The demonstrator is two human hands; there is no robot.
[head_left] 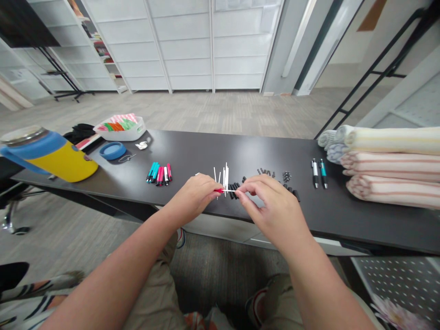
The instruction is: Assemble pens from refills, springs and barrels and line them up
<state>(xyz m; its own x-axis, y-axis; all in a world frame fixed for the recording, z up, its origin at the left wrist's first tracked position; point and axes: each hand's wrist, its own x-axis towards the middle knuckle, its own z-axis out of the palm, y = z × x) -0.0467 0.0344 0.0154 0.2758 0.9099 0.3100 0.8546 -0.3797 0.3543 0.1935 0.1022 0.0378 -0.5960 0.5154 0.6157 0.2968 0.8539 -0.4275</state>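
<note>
Centre of frame: left hand pinches red tube; right hand pinches white stick at its right end; stick probably light, bendable; grip lightly.

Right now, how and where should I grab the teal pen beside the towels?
Probably pinch the teal pen at mid-barrel, straight from above, once your right hand is free of the white stick. It lies flat, pointing away from you, so its long sides face left and right. The white pen lies close on its left; the towels are farther off.
</note>
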